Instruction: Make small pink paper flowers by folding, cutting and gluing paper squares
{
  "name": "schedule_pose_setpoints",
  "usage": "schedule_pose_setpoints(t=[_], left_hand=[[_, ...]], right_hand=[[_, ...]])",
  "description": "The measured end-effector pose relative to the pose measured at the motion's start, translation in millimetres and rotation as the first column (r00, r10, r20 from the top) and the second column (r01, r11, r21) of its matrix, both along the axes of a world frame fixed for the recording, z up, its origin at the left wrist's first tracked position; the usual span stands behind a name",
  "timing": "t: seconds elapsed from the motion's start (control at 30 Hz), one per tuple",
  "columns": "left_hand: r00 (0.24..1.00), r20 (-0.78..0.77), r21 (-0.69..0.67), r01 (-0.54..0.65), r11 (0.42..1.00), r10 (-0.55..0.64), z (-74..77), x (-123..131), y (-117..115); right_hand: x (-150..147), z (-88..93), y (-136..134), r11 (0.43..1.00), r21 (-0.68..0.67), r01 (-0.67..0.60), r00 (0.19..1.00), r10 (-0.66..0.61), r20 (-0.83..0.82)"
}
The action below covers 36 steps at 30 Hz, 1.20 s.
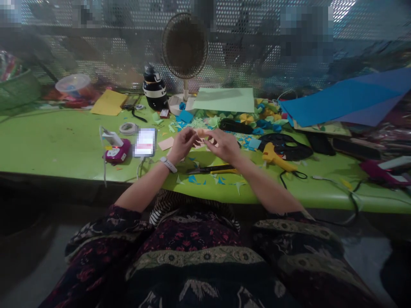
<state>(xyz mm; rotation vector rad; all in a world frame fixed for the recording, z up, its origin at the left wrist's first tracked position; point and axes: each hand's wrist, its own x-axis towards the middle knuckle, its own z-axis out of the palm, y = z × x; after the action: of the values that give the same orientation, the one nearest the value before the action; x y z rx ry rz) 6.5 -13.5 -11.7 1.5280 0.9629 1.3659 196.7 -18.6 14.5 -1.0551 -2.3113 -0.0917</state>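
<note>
Between my two hands is a small peach piece of paper (201, 133), partly covered by the fingers. My left hand (185, 143) pinches its left side, and a pale watch sits on that wrist. The fingers of my right hand (223, 144) close on its right side. Scissors (212, 169) with yellow-and-black handles lie on the green table (73, 145) just below the hands, among blue and pale paper scraps. A flat peach paper square (166, 143) rests left of my left hand.
A yellow glue gun (278, 158) lies to the right with its cord. On the left are a lit phone (144, 142), a tape roll (128, 128) and a purple power socket (117, 152). Behind stand a dark bottle (155, 92), a fan (185, 46) and a green paper sheet (224, 99).
</note>
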Motion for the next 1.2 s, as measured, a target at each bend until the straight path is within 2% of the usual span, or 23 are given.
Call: schedule_pose_setpoints(t=[0.33,0.67,0.9,1.0,1.1,1.2], left_hand=[[0.997,-0.046,0.027,0.069,0.997,-0.067,-2.5,-2.7,0.2],[0.997,-0.034,0.051,0.069,0.996,-0.067,-5.8,-4.2,3.7],[0.994,-0.096,0.061,0.063,0.996,-0.057,-7.8,-4.3,4.2],[0.982,-0.188,0.107,0.049,0.993,-0.029,-8.7,-5.1,3.1],[0.957,-0.289,0.147,0.085,0.985,-0.04,-9.2,-6.5,2.6],[0.97,-0.231,0.129,0.111,0.985,-0.079,-6.7,-7.7,3.3]], right_hand=[[2.9,-3.2,4.1,1.0,0.026,-0.002,1.0,0.002,-0.02],[3.1,-2.2,3.0,0.999,0.045,0.02,1.0,-0.019,-0.01],[4.3,-3.0,4.0,0.996,0.078,0.031,0.999,-0.032,0.007],[4.4,-0.8,3.1,0.996,0.074,0.048,0.999,-0.047,-0.018],[4.8,1.3,3.5,0.995,0.068,0.079,0.995,-0.074,-0.07],[6.4,2.6,6.6,0.995,0.021,0.097,0.979,-0.092,-0.182]])
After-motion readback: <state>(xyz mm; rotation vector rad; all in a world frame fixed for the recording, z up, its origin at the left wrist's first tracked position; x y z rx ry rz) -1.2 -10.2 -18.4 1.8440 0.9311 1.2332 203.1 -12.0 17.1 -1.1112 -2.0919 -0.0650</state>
